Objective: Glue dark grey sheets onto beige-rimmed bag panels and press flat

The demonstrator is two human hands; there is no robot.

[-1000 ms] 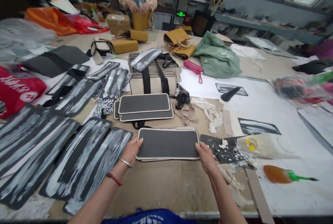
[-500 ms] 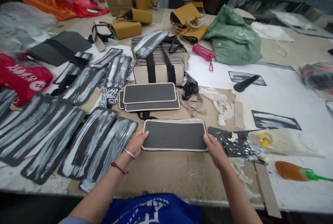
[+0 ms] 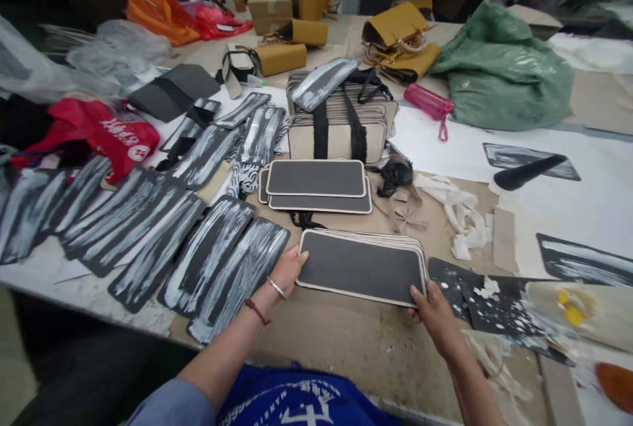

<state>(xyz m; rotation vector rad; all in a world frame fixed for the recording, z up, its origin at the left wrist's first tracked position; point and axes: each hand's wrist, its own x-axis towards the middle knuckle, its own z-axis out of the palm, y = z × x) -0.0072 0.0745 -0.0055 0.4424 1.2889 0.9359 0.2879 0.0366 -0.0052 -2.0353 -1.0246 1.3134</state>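
Observation:
A dark rectangular panel with a cream edge (image 3: 361, 266) lies on top of several like panels near the table's front. My left hand (image 3: 289, 270) pinches its left end, thumb on top. At its lower right corner my right hand (image 3: 429, 301) grips the edge, and the panel is slightly askew over those beneath. Behind it, two more cream-edged panels (image 3: 316, 177) overlap. Farther back stands a bundle of panels (image 3: 304, 141) with black straps and a white-smeared panel (image 3: 324, 83) on it.
White-streaked dark panels (image 3: 210, 254) cover the left side. On the right are a black tool (image 3: 529, 172), cloth scraps (image 3: 459, 215) and a glue-spattered board (image 3: 494, 304). Farther back are a pink pouch (image 3: 429, 101), a green bag (image 3: 504, 76), mustard bags (image 3: 395, 30) and another person's hands.
The view has swung left, so things appear farther right. The held panel's right end has turned toward me, and my right hand is now at its lower corner.

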